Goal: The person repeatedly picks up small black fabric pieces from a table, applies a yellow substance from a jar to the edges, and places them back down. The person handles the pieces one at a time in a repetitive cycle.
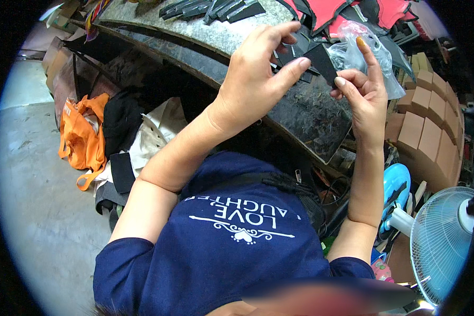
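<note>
1. A person in a dark blue shirt (231, 253) fills the lower frame; both bare forearms rise from it toward the table (216, 37).
2. A white electric fan (440, 239) stands at lower right, cut off by the frame's rim; a blue shoe-like object (396, 184) lies just beside it, only partly visible.
3. On the grey floor (31, 210) at left sit an orange bag (81, 137) and a heap of black and cream cloth (137, 131), partly hidden behind the left arm.
4. Stacked brown cardboard boxes (426, 137) line the right side.
5. The left hand (255, 79) pinches a flat black piece (321, 60) between thumb and fingers above the table's dark edge.
6. The right hand (363, 89) grips the same black piece from the other side, index finger raised against a clear plastic bag (353, 50).
7. The left hand blocks the other dark pieces beneath it; their number cannot be made out.
8. Farther back on the table lie more black strips (210, 8) and red fabric pieces (332, 10), cropped by the top edge.
</note>
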A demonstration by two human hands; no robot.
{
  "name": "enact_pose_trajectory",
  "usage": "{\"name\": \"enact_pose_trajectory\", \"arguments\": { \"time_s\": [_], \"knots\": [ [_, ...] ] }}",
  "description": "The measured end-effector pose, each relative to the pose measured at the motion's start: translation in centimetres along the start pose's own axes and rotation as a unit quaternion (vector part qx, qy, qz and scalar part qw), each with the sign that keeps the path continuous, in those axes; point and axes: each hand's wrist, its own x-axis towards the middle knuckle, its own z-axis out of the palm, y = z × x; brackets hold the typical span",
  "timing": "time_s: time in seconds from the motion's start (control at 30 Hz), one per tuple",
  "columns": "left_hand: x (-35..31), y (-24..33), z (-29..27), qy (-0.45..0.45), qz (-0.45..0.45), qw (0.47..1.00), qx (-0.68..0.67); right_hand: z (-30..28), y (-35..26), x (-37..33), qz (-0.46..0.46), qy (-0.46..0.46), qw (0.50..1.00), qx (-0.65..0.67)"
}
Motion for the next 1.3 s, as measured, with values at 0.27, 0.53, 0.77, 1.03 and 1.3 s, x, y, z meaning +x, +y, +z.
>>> {"name": "enact_pose_trajectory", "arguments": {
  "time_s": [0.27, 0.53, 0.77, 1.03, 1.3],
  "knots": [
    [0.1, -0.2, -0.2, -0.165, 0.188, 0.952, 0.179, 0.9, -0.8, -1.6, -0.093, -0.054, 0.988, -0.111],
    [-0.7, -0.1, -0.6, -0.190, -0.304, 0.900, -0.247, 1.1, 0.0, -1.8, -0.033, -0.010, 0.998, -0.045],
    [-1.0, 0.2, -0.8, -0.181, -0.318, 0.868, -0.336, 1.4, 0.6, -2.3, -0.101, -0.044, 0.989, -0.101],
    [-1.0, 0.5, -1.0, -0.198, -0.318, 0.859, -0.348, 1.2, 0.4, -1.8, -0.247, 0.020, 0.908, -0.337],
    [-0.9, 0.6, -1.3, -0.180, -0.326, 0.850, -0.373, 1.0, 0.6, -1.8, -0.193, -0.035, 0.957, -0.212]
  ]
}}
